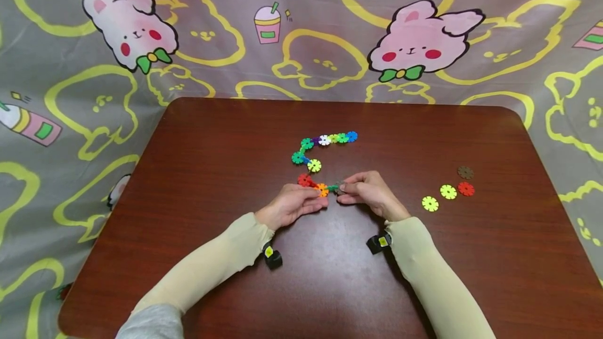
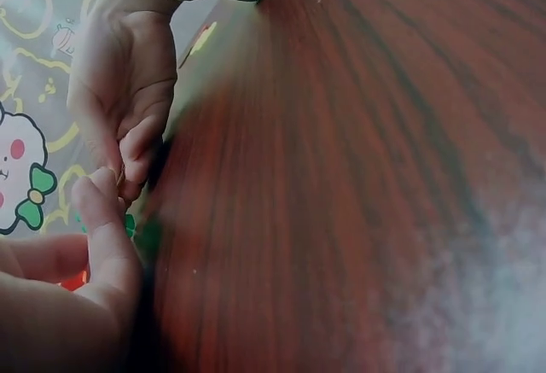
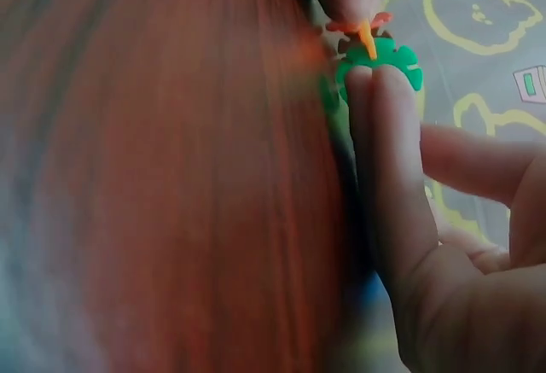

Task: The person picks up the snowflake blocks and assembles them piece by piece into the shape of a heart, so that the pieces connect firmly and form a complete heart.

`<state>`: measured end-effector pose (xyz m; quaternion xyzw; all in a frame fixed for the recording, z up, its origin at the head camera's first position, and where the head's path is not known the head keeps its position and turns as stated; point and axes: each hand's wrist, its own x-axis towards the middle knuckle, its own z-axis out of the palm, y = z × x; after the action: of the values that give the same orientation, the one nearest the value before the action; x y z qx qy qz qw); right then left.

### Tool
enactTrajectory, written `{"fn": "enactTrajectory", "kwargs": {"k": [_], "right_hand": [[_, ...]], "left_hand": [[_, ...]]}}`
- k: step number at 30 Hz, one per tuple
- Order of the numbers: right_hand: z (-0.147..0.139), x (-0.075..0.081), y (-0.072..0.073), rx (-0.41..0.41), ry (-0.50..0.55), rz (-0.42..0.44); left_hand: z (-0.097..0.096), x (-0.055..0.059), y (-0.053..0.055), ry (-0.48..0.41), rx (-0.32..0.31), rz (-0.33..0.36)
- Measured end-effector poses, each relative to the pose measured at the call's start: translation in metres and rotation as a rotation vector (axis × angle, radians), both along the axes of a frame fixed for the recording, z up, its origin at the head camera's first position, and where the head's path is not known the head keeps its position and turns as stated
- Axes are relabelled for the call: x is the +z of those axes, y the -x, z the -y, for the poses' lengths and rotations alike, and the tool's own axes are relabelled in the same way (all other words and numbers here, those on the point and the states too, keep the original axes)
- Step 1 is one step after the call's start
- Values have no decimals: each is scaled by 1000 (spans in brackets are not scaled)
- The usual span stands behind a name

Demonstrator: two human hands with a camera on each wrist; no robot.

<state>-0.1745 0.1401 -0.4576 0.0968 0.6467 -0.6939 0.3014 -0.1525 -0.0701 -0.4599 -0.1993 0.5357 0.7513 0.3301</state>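
Observation:
A chain of notched plastic snowflake discs curves over the table, from a blue disc point(image 1: 352, 136) at the far end to a red disc point(image 1: 304, 180) near the hands. My left hand point(image 1: 293, 204) pinches the orange disc point(image 1: 322, 190) between thumb and fingers. Joined to it on the right is a green disc point(image 3: 388, 59), seen edge-on in the head view. Beside that green disc, my right hand point(image 1: 369, 191) pinches a dark greyish-brown disc point(image 1: 338, 188), mostly covered by the fingertips. The left wrist view hides most of the discs behind the fingers.
Loose discs lie to the right on the brown table point(image 1: 226, 171): a brown disc point(image 1: 465, 172), a red one point(image 1: 466, 189) and two yellow ones, the nearer yellow disc point(image 1: 430, 203) closest to the right arm. A cartoon-print curtain point(image 1: 320, 9) hangs behind the table and along its sides.

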Motion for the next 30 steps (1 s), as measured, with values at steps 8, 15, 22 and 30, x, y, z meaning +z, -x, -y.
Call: {"fn": "enactTrajectory", "kwargs": {"k": [8, 15, 22, 30], "right_hand": [[-20, 5, 7, 96, -94, -57], [-70, 21, 19, 108, -346, -217], [-144, 34, 21, 47, -967, -469], [-199, 31, 11, 17, -1159, -366]], "left_hand": [[4, 0, -1, 5, -31, -12], [6, 0, -2, -3, -29, 8], [5, -1, 0, -15, -44, -4], [4, -1, -2, -15, -67, -21]]}}
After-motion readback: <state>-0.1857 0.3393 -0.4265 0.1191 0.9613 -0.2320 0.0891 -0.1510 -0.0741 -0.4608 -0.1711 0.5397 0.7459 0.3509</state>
